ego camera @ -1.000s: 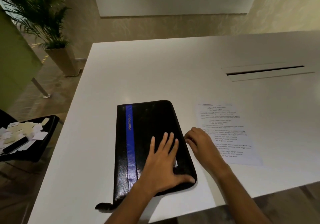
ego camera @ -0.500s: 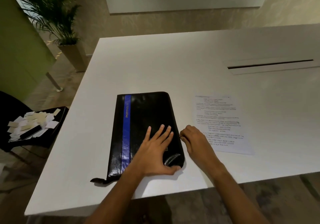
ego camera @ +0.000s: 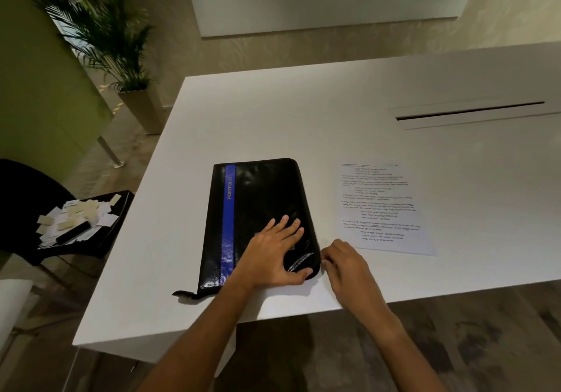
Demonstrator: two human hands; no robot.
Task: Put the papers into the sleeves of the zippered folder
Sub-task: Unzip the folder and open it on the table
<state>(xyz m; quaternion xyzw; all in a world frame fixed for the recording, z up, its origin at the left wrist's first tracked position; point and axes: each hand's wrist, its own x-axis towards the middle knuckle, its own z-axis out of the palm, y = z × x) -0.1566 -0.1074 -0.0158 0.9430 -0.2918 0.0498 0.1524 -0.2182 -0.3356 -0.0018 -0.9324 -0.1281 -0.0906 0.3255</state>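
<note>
A black zippered folder [ego camera: 261, 191] with a blue stripe lies closed on the white table [ego camera: 273, 112], near its front edge. My left hand [ego camera: 273, 255] presses flat on the folder's near right part, fingers spread and thumb along the near edge. My right hand [ego camera: 346, 261] is at the folder's near right corner with its fingertips pinched together on the zipper at the edge; the pull itself is hidden under them. A printed paper sheet [ego camera: 382, 209] lies flat on the table just right of the folder, beyond my right hand.
A short black strap [ego camera: 185, 294] sticks out at the folder's near left corner. The table has a long cable slot [ego camera: 470, 114] at the far right. Left of the table, a black chair [ego camera: 115, 233] holds several paper slips. A potted plant [ego camera: 103, 33] stands behind it.
My right hand has slid along the folder's right edge toward its near corner. My left hand stays pressed on the folder. The view has pulled back and turned left.
</note>
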